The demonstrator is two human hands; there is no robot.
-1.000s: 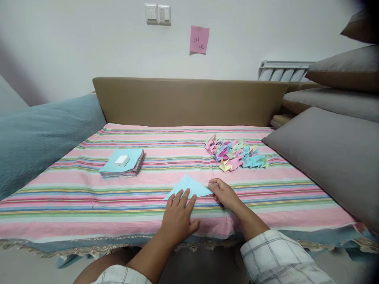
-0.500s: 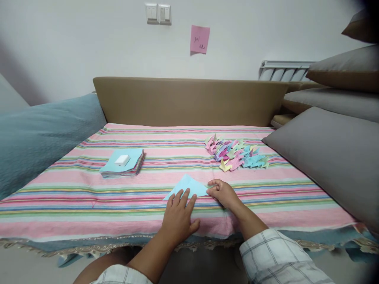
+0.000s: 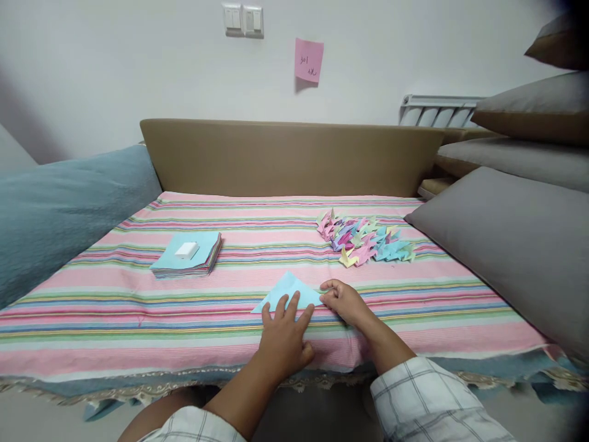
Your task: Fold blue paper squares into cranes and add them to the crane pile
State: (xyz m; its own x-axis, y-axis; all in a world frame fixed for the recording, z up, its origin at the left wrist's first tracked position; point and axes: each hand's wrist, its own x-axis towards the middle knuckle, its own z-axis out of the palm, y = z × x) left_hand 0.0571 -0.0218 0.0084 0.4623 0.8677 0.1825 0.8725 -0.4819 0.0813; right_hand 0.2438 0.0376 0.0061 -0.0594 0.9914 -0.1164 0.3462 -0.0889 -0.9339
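A light blue sheet of paper (image 3: 288,285), folded into a triangle, lies flat on the striped cloth with its peak pointing away from me. My left hand (image 3: 285,334) rests on its near edge, fingers spread and fingertips touching the paper. At the triangle's right corner, my right hand (image 3: 344,302) pinches the tip between thumb and fingers. That corner is partly hidden by the fingers.
To the left, a stack of coloured paper (image 3: 161,263) carries a small white block (image 3: 186,250). Folded paper cranes (image 3: 363,240) in several colours lie in a pile at the back right. Grey cushions (image 3: 510,239) line the right side, and a blue bolster (image 3: 78,209) the left.
My left hand has slid a little to the right along the paper's near edge. My right hand has shifted slightly left and holds the right corner.
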